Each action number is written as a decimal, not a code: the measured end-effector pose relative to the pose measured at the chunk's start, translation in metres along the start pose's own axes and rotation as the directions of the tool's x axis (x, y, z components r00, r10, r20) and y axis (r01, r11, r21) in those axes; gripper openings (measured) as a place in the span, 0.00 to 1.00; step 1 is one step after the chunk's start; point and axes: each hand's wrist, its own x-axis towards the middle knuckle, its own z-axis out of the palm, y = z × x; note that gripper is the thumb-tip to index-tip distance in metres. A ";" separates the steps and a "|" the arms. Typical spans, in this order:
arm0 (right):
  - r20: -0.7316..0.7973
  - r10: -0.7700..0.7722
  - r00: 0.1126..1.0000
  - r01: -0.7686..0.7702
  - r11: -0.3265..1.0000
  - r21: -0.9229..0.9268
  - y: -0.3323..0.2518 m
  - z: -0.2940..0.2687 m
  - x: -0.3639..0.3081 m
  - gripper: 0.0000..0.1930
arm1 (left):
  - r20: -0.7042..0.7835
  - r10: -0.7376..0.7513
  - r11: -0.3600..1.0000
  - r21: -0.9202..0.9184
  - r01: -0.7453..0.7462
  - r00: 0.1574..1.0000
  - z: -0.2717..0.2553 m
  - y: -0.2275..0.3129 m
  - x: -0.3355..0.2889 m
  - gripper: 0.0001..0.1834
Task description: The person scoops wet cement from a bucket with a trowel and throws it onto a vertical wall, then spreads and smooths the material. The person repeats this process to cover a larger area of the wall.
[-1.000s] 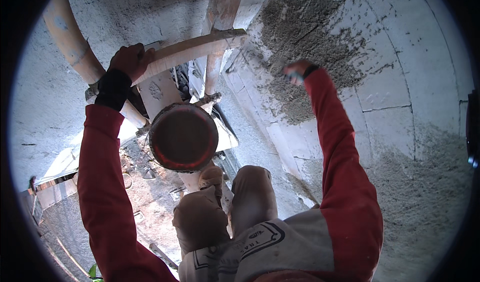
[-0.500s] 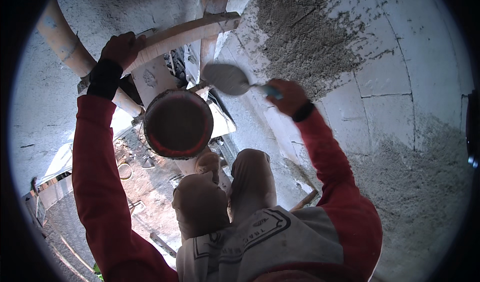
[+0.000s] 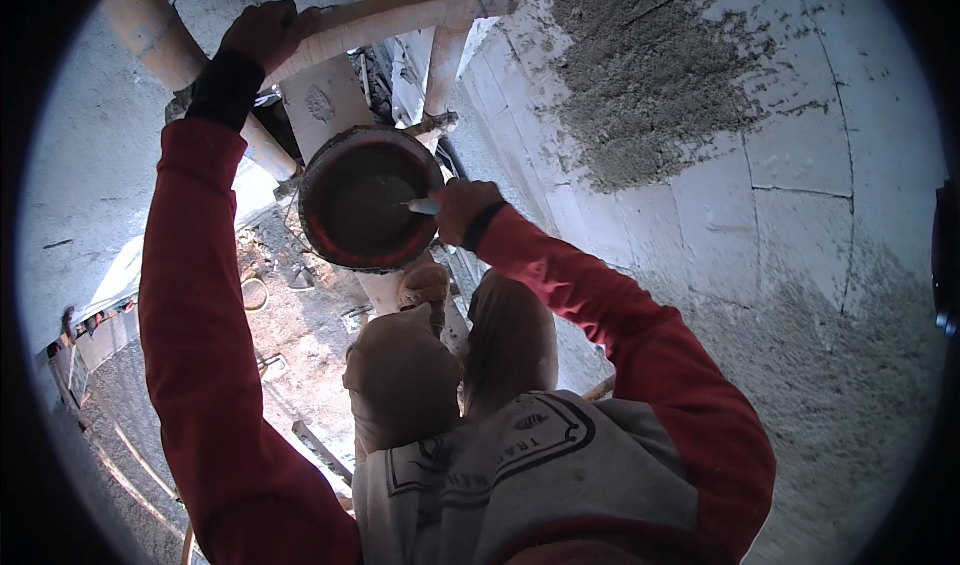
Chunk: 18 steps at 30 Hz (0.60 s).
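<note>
Around the bucket [image 3: 318,217], wooden beam [image 3: 400,19], pole [image 3: 152,30], wall [image 3: 800,155] (grey mortar patch [image 3: 640,75])

This looks like a building site: a bare block wall [image 3: 800,150] at two o'clock, rough grey mortar [image 3: 645,95] spread over it nearer one, a bucket [image 3: 348,254] and a thick round pole [image 3: 152,33] toward ten, littered ground [image 3: 312,337] at eight.

Trowel [image 3: 424,206]: pale handle in my grip at the right edge of the bucket [image 3: 322,237], blade indistinct inside; bucket: round, open mouth facing me, reddish inner wall, dark grey mix [image 3: 350,200] within; wooden board [image 3: 400,19]: I grip it near its left end
</note>
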 end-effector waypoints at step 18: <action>-0.612 0.385 0.690 0.171 0.736 0.656 0.194 -0.320 -0.205 0.16 | 0.069 -0.082 0.993 0.092 0.076 0.994 -0.012 0.005 -0.005 0.26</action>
